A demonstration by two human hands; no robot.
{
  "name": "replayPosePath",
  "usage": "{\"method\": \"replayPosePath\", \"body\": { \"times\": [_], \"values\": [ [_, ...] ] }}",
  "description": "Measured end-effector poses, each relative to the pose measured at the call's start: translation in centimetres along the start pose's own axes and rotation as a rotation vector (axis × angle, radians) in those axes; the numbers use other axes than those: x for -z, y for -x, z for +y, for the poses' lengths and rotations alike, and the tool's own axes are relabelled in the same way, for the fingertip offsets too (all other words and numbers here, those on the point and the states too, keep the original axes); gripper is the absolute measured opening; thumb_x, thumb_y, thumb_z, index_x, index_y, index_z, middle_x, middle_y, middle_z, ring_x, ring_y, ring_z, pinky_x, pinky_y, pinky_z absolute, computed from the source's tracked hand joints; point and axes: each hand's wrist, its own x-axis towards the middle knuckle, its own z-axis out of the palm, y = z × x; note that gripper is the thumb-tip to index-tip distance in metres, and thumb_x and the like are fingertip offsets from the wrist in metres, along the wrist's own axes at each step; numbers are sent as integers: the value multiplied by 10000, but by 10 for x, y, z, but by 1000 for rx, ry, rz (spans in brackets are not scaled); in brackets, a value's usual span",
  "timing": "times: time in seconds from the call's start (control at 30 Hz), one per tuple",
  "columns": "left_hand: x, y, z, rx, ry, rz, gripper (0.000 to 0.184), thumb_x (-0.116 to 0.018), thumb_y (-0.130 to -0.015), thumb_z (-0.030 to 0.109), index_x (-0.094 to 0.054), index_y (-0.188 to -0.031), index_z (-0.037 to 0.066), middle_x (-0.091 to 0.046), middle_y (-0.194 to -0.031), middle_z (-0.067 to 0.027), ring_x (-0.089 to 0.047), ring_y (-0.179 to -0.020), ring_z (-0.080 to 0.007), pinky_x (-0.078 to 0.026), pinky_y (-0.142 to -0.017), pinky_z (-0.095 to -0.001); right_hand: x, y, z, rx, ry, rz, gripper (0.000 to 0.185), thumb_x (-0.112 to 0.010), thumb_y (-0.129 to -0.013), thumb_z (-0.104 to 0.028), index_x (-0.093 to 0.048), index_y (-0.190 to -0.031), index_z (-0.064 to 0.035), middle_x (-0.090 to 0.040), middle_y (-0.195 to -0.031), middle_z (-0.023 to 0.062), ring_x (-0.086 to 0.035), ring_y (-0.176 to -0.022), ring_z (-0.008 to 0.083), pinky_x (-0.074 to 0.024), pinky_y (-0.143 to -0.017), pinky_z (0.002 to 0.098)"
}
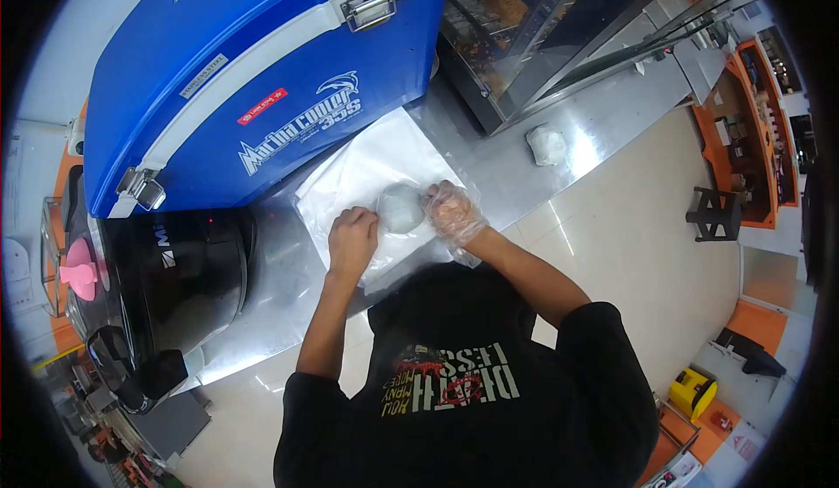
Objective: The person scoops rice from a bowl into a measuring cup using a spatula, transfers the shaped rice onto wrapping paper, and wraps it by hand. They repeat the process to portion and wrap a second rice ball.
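A rounded, pale grey-white lump (401,209) rests on a stack of white paper sheets (371,160) on the metal counter. My left hand (353,233) is bare, its fingers curled and pinched together close to the lump's left side. On the other side, my right hand (454,212) wears a clear plastic glove. Its fingers are bent and closed at the lump's right edge. What either set of fingertips grips is too small to make out. Clear plastic (456,166) shows around the right edge of the sheets.
Behind the sheets stands a large blue cooler box (297,95) with metal latches. A black rice-cooker-like appliance (188,269) and pink scoop (79,269) are at left. Farther right, a plastic-wrapped bundle (547,145) lies on the counter (603,125), near a glass display case (516,42).
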Motion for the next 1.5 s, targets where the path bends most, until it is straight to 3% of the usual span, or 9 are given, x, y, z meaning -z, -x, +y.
{"method": "replayPosePath", "body": {
  "times": [0.43,0.63,0.83,0.93,1.03,1.17,1.2,1.3,1.5],
  "values": [
    [-16,14,-7,-289,-190,155,433,-783,-796,389,-718,-981,3,-627,-1025,-70,-598,-936,-257,-471,-761,-389,33,7,-7,-8,-209,45,258,-615,-841,-147,-646,-1061,-17,-613,-1114,163,-561,-1066,356,-470,-952,449],
    [-26,13,-3,-179,-25,283,311,-822,-779,313,-713,-852,31,-636,-975,-62,-608,-893,-259,-481,-740,-392,-32,9,6,-62,-13,256,205,-640,-863,-141,-668,-1024,-17,-660,-874,133,-648,-866,315,-543,-803,405],
    [-34,9,1,-140,76,361,265,-834,-791,251,-698,-782,23,-634,-1169,-159,-632,-975,-320,-524,-772,-420,-45,-32,-45,-757,-1143,618,208,-611,-829,2,-727,-1000,-18,-717,-887,155,-682,-795,298,-552,-773,365],
    [-39,13,-5,-124,117,315,236,-826,-808,208,-712,-788,2,-619,-1225,-191,-648,-975,-320,-536,-752,-403,-36,-34,-46,-882,-1420,516,260,-574,-797,47,-736,-989,-20,-732,-941,161,-698,-841,263,-547,-788,339],
    [-37,14,-8,-138,98,296,231,-825,-812,194,-710,-773,-2,-615,-1231,-198,-655,-949,-313,-538,-730,-395,-34,-31,-30,-575,-775,459,277,-557,-780,44,-750,-967,-27,-739,-951,161,-708,-876,228,-544,-818,305],
    [-41,13,-10,-224,29,371,269,-822,-819,216,-682,-727,5,-616,-1232,-200,-658,-928,-310,-532,-708,-400,15,-38,-39,-691,-755,192,228,-598,-801,-58,-762,-957,-39,-736,-962,174,-709,-912,303,-547,-879,374],
    [-43,13,-10,-220,22,362,273,-817,-826,233,-680,-735,14,-615,-1239,-192,-657,-939,-307,-530,-723,-411,19,-42,-39,-846,-1072,110,267,-616,-846,-162,-742,-1048,-40,-722,-1026,206,-694,-985,343,-535,-920,407],
    [-44,15,-12,-223,-3,337,281,-805,-840,266,-675,-753,32,-612,-1253,-172,-657,-964,-301,-526,-752,-434,48,-51,-44,-666,-775,201,417,-627,-877,-317,-685,-1189,-47,-702,-1107,231,-676,-1053,369,-529,-936,419],
    [-40,18,-11,-260,-7,288,154,-763,-857,131,-705,-833,-9,-579,-1290,-217,-631,-1018,-334,-524,-783,-429,59,-71,-74,-767,-523,-46,660,-681,-802,-548,-640,-1227,-45,-683,-1152,256,-653,-1089,423,-525,-945,440]
  ]
}}
